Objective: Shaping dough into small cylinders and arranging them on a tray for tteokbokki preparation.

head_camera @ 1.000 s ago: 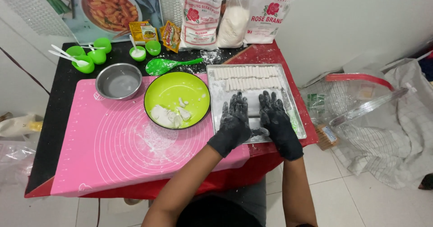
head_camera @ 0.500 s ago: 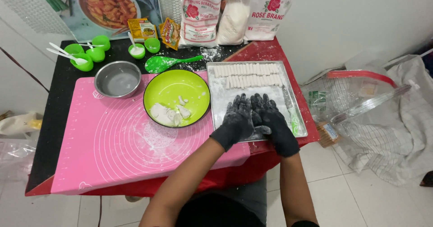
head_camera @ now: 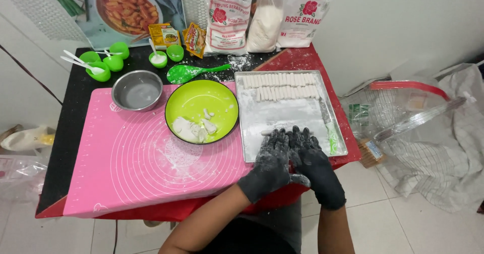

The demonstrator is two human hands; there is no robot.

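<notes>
Dough, a small pale piece, is seen on the floured metal tray just beyond the fingertips of two gloved hands. The left hand and the right hand are pressed side by side, touching each other, palms down over the near edge of the tray; whether anything is pinched beneath them cannot be told, since the fingers cover that spot. Both black gloves are dusted with white flour. Farther from the hands, at the far end of the tray, two rows of short white dough sticks are laid close together; their exact number is too fine to count. To the left of the hands, one lime-green bowl with lumps of white dough is set on a pink mat, and beyond it one steel bowl is placed. One green spoon lies behind the green bowl. Five small green cups are counted at the far left of the table, some with white spoons. Three flour bags and two small seasoning packets are propped against the wall, well apart from the hands.
</notes>
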